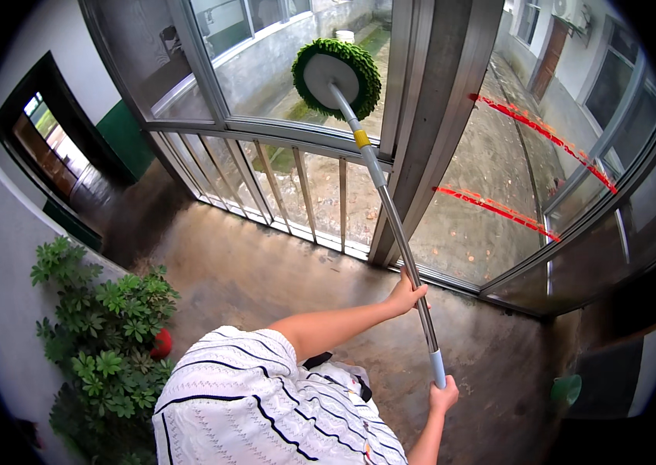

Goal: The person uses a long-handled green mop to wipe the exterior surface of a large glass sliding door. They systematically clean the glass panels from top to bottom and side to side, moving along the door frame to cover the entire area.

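Note:
A long-handled mop (394,217) slants up and away from me, with a silver pole, a yellow band and a pale blue-grey end grip. Its round head, fringed in green with a pale disc at the back, is raised in front of the large window pane (258,70); I cannot tell whether the fringe touches the glass. My left hand (405,296) is closed round the middle of the pole. Lower down, my right hand (443,394) is wrapped round the bottom end of the grip (438,369).
Metal bars (285,186) run below the window. To the right, red tape strips (498,209) cross an opening or pane in the frame. A leafy green plant (115,333) stands at the left, near a doorway (53,147). A green bucket-like container (566,390) is at the lower right.

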`<state>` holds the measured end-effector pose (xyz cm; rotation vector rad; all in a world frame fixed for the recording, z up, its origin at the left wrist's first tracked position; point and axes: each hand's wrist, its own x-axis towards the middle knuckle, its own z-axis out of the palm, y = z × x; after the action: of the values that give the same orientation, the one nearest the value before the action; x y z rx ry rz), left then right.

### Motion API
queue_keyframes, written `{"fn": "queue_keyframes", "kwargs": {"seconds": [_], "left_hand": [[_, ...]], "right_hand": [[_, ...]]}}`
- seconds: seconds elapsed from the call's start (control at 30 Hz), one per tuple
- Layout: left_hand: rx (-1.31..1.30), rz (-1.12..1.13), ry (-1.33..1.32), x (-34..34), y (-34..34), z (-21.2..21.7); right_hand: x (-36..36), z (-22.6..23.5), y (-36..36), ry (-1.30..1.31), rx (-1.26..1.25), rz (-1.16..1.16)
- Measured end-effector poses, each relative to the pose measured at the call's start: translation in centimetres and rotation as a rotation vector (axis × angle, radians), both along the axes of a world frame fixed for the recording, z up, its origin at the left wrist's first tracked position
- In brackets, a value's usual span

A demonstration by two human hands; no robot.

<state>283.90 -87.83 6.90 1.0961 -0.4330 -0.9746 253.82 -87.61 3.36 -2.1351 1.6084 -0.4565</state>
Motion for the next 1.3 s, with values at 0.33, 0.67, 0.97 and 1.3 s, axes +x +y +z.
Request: {"fn": "queue_keyframes", "kwargs": {"seconds": [0.33,0.67,0.97,1.3], "left_hand": [[0.086,0.204,0.084,13.5,6.7,0.3],[0.070,0.350,0.051,22.9,12.5,-1.3],[0.104,0.152,0.124,16.8,11.0,0.9],[0.026,-0.271,0.274,-0.3,5.4,2.6]], "right_hand": [[12.4,2.4,2.2,0.034,-0.197,0.150],[22.1,4.2,6.0,0.048,-0.177,0.225],[15.8,4.7,5.5,0.003,-0.208,0.152],[-2.5,6.1,5.7,0.116,-0.241,-0.084]]}}
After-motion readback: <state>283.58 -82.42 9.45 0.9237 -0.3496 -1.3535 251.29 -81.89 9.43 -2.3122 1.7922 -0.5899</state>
